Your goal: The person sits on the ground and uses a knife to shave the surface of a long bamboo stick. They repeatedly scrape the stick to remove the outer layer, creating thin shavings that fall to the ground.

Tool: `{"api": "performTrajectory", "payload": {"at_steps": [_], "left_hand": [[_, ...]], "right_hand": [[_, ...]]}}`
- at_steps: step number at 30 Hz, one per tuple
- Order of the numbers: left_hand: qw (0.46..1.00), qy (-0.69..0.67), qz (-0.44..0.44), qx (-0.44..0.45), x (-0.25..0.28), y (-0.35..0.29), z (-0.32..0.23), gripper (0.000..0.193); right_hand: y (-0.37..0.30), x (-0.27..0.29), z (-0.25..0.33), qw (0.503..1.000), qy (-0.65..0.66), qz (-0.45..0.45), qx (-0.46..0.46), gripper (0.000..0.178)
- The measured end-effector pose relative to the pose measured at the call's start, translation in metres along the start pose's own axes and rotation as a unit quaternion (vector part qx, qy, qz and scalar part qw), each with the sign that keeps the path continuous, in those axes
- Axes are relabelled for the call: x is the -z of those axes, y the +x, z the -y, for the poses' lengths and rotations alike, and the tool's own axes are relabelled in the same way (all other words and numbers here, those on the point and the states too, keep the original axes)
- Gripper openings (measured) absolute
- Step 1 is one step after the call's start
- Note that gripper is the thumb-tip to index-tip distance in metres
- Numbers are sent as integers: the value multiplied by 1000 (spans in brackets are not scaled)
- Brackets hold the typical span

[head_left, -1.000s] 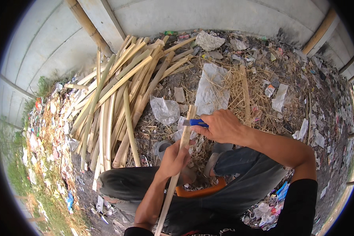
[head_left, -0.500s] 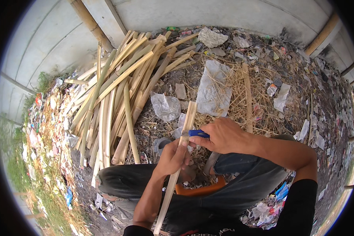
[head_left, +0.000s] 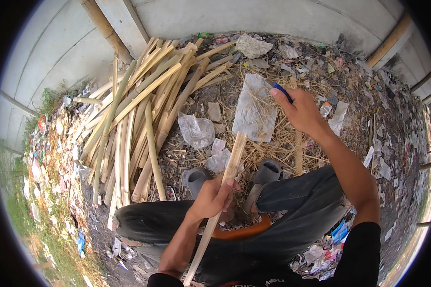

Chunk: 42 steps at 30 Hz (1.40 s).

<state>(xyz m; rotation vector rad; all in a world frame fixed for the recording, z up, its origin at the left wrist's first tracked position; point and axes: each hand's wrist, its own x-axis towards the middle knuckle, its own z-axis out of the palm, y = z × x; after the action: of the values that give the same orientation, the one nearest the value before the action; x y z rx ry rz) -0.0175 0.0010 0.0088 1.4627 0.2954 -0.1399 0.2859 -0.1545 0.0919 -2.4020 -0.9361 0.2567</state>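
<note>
Your left hand (head_left: 214, 196) is gripping a bamboo strip (head_left: 221, 191), its long axis running from near you to far and slightly right. Your right hand (head_left: 299, 112) is closing on a blue-handled knife (head_left: 282, 92), far right of the strip's tip and clear of it.

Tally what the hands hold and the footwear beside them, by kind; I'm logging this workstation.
Pale split bamboo strip, in left hand: 1
Blue-handled tool, in right hand: 1
Grey rubber boots: 2
Total: 4
</note>
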Motion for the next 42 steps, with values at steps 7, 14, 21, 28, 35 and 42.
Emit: {"api": "performTrajectory", "payload": {"at_steps": [7, 14, 21, 28, 35, 42], "left_hand": [[999, -19, -49, -1, 8, -3, -11, 42], [997, -23, -72, 1, 6, 0, -9, 44], [994, 36, -106, -1, 4, 3, 1, 46], [991, 74, -107, 19, 1, 6, 9, 42], [995, 53, -78, 12, 0, 5, 10, 28], [999, -4, -49, -4, -3, 5, -12, 27]], "right_hand": [[-43, -56, 39, 982, 133, 111, 77, 59], [-69, -84, 57, 968, 148, 117, 166, 39], [-74, -90, 56, 945, 186, 19, 266, 18], [-71, -102, 43, 946, 99, 60, 302, 30], [-58, -94, 38, 920, 10, 115, 376, 41], [-52, -80, 42, 910, 70, 83, 400, 34]]}}
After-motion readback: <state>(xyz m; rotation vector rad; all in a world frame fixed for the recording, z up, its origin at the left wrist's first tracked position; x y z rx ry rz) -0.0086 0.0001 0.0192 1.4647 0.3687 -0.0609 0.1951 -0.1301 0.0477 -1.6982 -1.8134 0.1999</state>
